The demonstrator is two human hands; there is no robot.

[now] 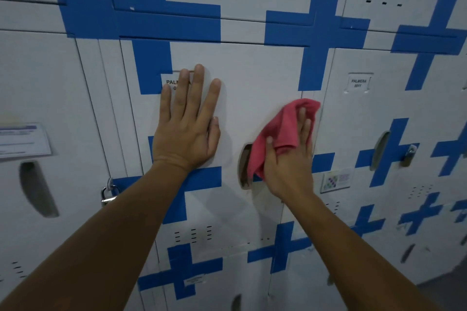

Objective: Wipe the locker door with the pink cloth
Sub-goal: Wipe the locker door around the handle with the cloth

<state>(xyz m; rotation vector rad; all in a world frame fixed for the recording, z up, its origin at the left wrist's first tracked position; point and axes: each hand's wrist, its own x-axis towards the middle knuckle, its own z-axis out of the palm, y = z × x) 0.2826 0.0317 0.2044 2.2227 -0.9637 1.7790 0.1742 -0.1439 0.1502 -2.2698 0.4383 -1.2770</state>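
Observation:
The locker door (252,83) in front of me is white with blue cross-shaped tape marks. My left hand (187,124) lies flat and spread on the door's left half, partly covering a name label (169,82). My right hand (290,159) presses the pink cloth (280,129) against the door's right side, near its edge. The crumpled cloth drapes over my fingers and hides part of the dark oval handle recess (244,166).
Neighbouring white lockers surround the door. A padlock (109,194) hangs on the left locker and another padlock (408,155) on the right one. A paper notice (22,140) is stuck at far left, a small sticker (336,180) beside my right wrist. Grey floor (449,288) shows at bottom right.

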